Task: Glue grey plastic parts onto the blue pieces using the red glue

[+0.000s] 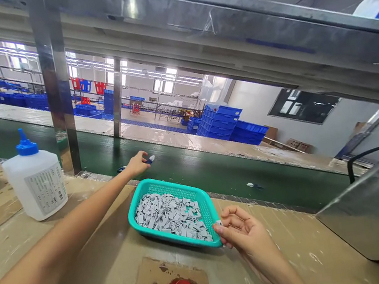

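- Left: a translucent plastic bottle (41,185) stands (label mostly unreadable).
- Far: the half-curled left hand (137,164) meets a dark, pale-tipped piece (151,159); grip unclear.
- Centre: a perforated basket (204,206) holds flat grey chips (170,213).
- Right: the right hand (248,234) pinches a mostly hidden pale bit (219,222).

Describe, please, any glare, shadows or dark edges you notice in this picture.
Head view: glare whitens the far windows and glints on the overhead beam; head view: a soft shadow falls on the table left of the green basket; head view: the frame's right edge fades to black.
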A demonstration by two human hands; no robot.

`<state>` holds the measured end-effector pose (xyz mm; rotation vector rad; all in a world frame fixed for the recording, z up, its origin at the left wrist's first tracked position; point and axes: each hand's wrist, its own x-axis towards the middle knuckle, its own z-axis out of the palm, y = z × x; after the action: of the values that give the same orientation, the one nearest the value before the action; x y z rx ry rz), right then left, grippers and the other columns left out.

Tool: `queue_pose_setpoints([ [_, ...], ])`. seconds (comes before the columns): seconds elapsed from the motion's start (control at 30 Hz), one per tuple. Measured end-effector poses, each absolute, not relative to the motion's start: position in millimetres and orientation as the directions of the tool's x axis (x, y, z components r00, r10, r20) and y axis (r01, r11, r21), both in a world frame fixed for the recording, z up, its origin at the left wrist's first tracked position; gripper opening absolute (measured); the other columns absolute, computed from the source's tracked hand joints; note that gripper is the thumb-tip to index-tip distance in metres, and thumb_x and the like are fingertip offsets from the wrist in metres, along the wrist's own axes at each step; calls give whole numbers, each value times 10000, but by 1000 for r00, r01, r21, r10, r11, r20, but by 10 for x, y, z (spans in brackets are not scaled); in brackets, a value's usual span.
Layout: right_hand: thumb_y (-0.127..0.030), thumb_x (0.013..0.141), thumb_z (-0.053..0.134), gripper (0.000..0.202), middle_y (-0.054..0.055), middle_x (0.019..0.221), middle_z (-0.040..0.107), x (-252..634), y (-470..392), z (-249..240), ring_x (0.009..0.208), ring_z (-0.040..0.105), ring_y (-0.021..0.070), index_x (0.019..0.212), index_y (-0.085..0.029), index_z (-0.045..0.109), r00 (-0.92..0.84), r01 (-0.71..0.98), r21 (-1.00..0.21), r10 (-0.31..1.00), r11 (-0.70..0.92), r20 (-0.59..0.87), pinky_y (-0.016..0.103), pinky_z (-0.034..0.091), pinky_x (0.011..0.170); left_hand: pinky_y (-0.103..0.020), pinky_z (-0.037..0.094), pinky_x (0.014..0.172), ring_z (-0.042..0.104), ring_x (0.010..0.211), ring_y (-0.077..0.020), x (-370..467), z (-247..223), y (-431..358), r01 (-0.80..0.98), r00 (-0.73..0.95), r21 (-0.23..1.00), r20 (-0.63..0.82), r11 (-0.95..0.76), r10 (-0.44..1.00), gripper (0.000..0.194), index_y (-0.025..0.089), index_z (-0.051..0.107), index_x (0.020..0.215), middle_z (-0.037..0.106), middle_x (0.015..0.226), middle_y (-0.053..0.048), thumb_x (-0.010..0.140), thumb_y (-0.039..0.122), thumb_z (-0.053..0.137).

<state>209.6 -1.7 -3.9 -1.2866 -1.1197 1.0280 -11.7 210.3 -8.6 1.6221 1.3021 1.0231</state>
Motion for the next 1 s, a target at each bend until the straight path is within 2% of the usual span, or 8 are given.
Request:
queue_pose_setpoints([
  [0.13, -257, 513, 752, 296, -25, 601, 523, 1970, -147, -1, 489, 479, 80, 646, -159, 506, 134, 55, -996, 988, 71, 77, 173, 373, 414, -254, 460, 616, 540, 658, -113, -60, 151, 1383, 18, 190, 997, 73, -78, 979, 90, 154, 462, 721, 503, 726, -24, 719, 76, 418],
  [0.27, -186, 585, 662, 150, -9, 653, 523, 1761, -222, 76, 582, 503, 105, 647, -165, 527, 74, 252, -929, 951, 272, 299, 204, 431, 504, -235, 372, 465, 469, 570, -118, 88, 188, 508, -90, 498, 996, 38, 8, 867, 57, 172, 417, 599, 475, 649, -1, 606, 129, 453],
  [0.37, -115, 658, 542, 64, -5, 649, 519, 1610, -268, 136, 577, 481, 106, 641, -175, 528, -17, 536, -714, 852, 450, 524, 216, 425, 530, -248, 393, 586, 472, 658, -132, 153, 151, 154, 58, 568, 964, 183, -261, 803, 103, 186, 473, 654, 510, 679, 20, 628, 241, 556],
  [0.47, -58, 687, 478, 149, -6, 672, 529, 1514, -318, 164, 570, 463, 99, 731, -186, 540, -117, 686, -496, 753, 533, 648, 209, 423, 538, -257, 388, 689, 493, 737, -141, 150, 128, 111, 67, 559, 886, 348, -459, 752, 105, 191, 518, 717, 563, 740, 15, 687, 287, 550],
  [0.57, -68, 710, 507, 197, 4, 754, 537, 1499, -355, 150, 620, 505, 102, 859, -195, 525, -109, 634, -554, 772, 539, 627, 217, 465, 583, -242, 393, 648, 512, 697, -133, 95, 118, 181, 34, 548, 901, 346, -433, 762, 104, 180, 557, 714, 578, 713, 12, 679, 275, 581],
  [0.7, -108, 753, 515, 120, 46, 869, 566, 1585, -411, 108, 822, 572, 143, 796, -186, 596, -173, 476, -696, 833, 537, 525, 250, 504, 688, -219, 394, 579, 516, 631, -113, 30, 120, 210, 39, 561, 922, 299, -386, 772, 129, 164, 595, 669, 584, 653, 20, 616, 265, 655],
  [0.87, -108, 752, 538, 139, 42, 804, 638, 1655, -526, 81, 787, 598, 150, 758, -185, 653, -186, 570, -622, 822, 537, 539, 282, 491, 730, -205, 383, 535, 494, 573, -92, 51, 82, 158, 68, 616, 917, 270, -392, 740, 165, 159, 583, 603, 564, 605, 31, 581, 282, 690],
  [1.0, -109, 755, 524, 128, 23, 731, 642, 1668, -588, 41, 697, 591, 134, 749, -181, 630, -161, 619, -598, 828, 509, 537, 258, 487, 670, -210, 397, 553, 507, 582, -101, 108, 1, 133, 66, 658, 959, 166, -276, 735, 251, 183, 540, 717, 582, 622, 39, 559, 289, 705],
])
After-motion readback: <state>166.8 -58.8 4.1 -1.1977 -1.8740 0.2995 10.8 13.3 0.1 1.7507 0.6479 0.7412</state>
